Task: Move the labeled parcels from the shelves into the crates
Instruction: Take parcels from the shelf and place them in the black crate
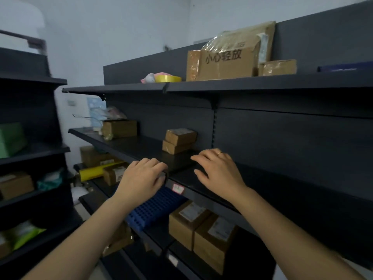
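Note:
Two small brown parcels [178, 140] lie stacked on the middle shelf [145, 147], just beyond both hands. My left hand [141, 177] is at the shelf's front edge, its fingers curled round a small black loop-shaped thing [166, 175]. My right hand [217, 168] hovers over the shelf with fingers spread and relaxed, holding nothing, a short way in front of the stacked parcels. Two labeled brown parcels [203, 227] stand on the shelf below, under my right forearm. A blue gridded crate [155, 208] lies tilted on that lower shelf, under my left wrist.
Another brown box [120, 128] sits at the middle shelf's left end beside plastic bags. The top shelf carries a large printed carton [226, 61], a small box [278, 67] and a yellow tape roll [168, 78]. A second shelf unit [32, 150] with boxes stands at the left.

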### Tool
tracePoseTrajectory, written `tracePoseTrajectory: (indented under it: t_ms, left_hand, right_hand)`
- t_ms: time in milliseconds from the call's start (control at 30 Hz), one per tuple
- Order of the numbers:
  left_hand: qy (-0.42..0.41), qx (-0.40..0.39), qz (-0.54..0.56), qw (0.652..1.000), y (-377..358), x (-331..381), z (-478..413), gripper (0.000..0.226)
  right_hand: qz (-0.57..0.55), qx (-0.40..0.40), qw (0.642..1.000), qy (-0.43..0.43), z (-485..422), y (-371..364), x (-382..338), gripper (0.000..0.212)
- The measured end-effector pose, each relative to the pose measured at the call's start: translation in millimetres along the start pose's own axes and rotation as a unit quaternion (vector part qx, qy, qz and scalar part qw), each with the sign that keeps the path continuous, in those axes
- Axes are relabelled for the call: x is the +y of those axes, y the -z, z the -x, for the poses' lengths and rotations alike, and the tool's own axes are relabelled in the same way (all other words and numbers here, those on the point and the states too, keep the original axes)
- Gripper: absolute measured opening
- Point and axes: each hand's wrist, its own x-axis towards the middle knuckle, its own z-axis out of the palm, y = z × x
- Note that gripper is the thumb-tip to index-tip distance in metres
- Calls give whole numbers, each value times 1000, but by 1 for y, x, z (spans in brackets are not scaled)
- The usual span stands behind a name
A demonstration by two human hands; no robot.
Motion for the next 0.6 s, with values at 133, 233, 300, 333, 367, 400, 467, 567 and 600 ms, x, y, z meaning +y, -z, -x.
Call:
tracePoseTrajectory:
  t_ms: [133,233,300,333,367,400,467,567,600]
  left_hand:
    - [-18,-11,0,1000,-39,-65,-39,28]
    - [-18,0,11,1000,-69,-100,-69,27]
    - [-30,-5,15,999,-91,-116,-88,27]
    - [-36,-4,17,999,-100,-122,-98,27]
    - [-43,1,18,999,-110,-129,-108,27]
    - [-51,10,19,998,-119,-135,-118,27]
    - [-64,26,24,997,-134,-148,-137,26]
    - [-84,32,22,996,-154,-166,-162,28]
    - [-89,34,22,995,-159,-171,-170,27]
  right_hand:
    - [34,-55,997,-40,-59,-47,-1,44]
    - [51,-69,994,-74,-94,-77,5,45]
    - [76,-77,990,-90,-114,-96,9,46]
    - [87,-81,988,-96,-124,-107,11,46]
    - [98,-87,986,-103,-134,-117,14,47]
    - [107,-93,984,-110,-145,-128,16,48]
    - [122,-104,979,-124,-167,-151,23,54]
    - [131,-117,973,-147,-199,-184,32,72]
    - [133,-120,972,-154,-210,-194,36,78]
